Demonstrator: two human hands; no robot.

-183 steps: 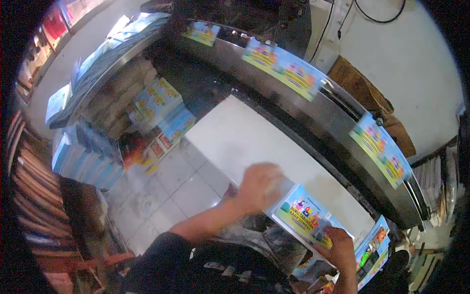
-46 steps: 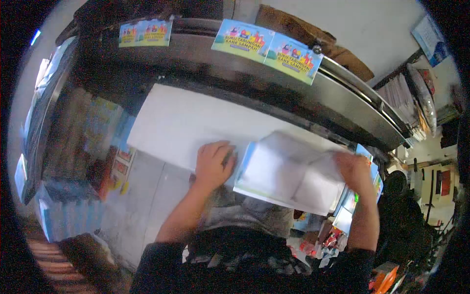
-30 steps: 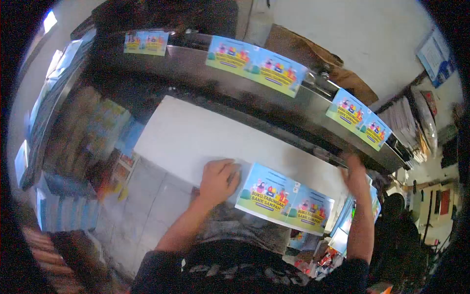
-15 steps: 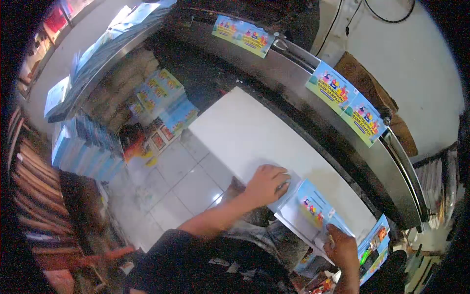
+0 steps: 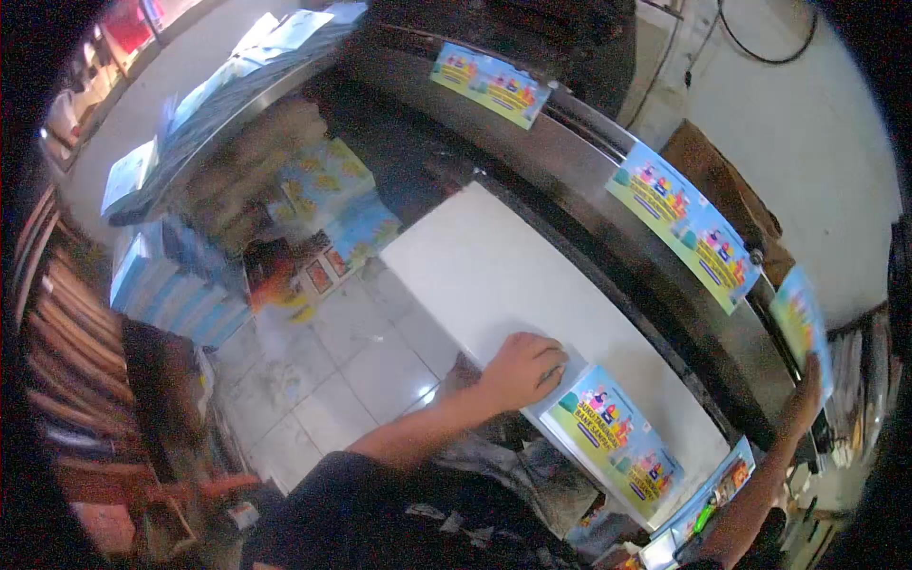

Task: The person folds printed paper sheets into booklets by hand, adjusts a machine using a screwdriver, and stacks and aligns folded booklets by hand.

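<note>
My left hand (image 5: pixel 525 371) rests on the white board (image 5: pixel 513 275), its fingers curled together beside the left end of a stack of printed covers (image 5: pixel 613 432); whatever those fingers hold, if anything, is too small to name. At the far right my right hand (image 5: pixel 807 394) reaches to the metal rail and touches the lower end of a blue printed sheet (image 5: pixel 800 318), which it seems to grip. Other printed sheets (image 5: pixel 682 223) lie over the rail (image 5: pixel 579 171), one of them farther left (image 5: pixel 490 83).
Thick stacks of blue-edged booklets (image 5: pixel 180 290) stand at the left, near printed sheets (image 5: pixel 328 190) on the floor. A dark shelf (image 5: pixel 228 114) bears more papers. Beside my right forearm lie more prints and a green object (image 5: pixel 704 518). Brown cardboard (image 5: pixel 727 190) leans behind the rail.
My right hand has moved from the stack out to the rail, where another sheet now hangs at the right. The top cover on the stack lies flat. My left hand has barely moved.
</note>
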